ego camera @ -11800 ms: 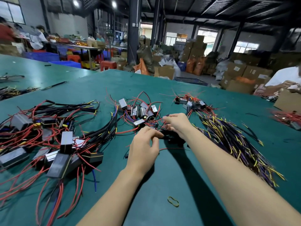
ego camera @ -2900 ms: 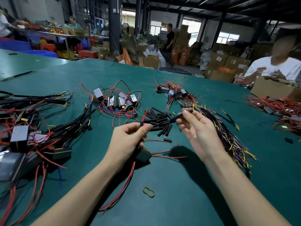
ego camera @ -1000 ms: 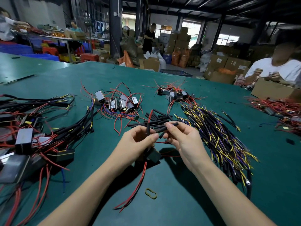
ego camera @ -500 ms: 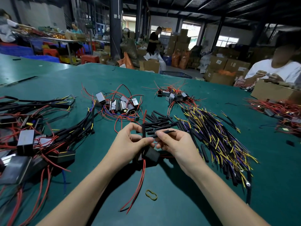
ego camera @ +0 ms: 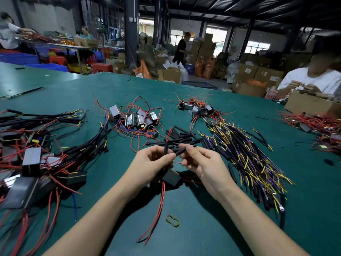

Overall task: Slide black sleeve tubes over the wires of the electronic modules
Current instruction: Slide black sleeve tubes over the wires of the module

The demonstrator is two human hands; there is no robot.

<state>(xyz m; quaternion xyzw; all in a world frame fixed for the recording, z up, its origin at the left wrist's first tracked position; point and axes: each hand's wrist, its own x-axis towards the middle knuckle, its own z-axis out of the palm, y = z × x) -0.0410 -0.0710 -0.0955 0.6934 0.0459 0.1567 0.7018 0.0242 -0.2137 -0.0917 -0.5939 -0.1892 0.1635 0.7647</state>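
In the head view, a black module (ego camera: 171,177) is held low in the left hand (ego camera: 153,163), whose fingers are curled, pinching an upright sleeve tube (ego camera: 165,149) already threaded on a red wire (ego camera: 169,133) that sticks out of its top. A second sleeve tube (ego camera: 181,150) is pinched between thumb and forefinger of the right hand (ego camera: 201,163), slanted towards the left hand and close to a thin red wire (ego camera: 176,162) stretched between the two hands. The step is judged to be the threading of this second tube.

A loose heap of sleeve tubes (ego camera: 179,136) is seen on the green worktop (ego camera: 212,228) just beyond the hands, with unsleeved modules (ego camera: 136,118) further back and finished ones (ego camera: 33,159) at the left.

A miss is the likely fault: the thin wire could buckle or fray at the tube mouth if pushed off-axis. The first tube could slip back off if the pinch were loosened.
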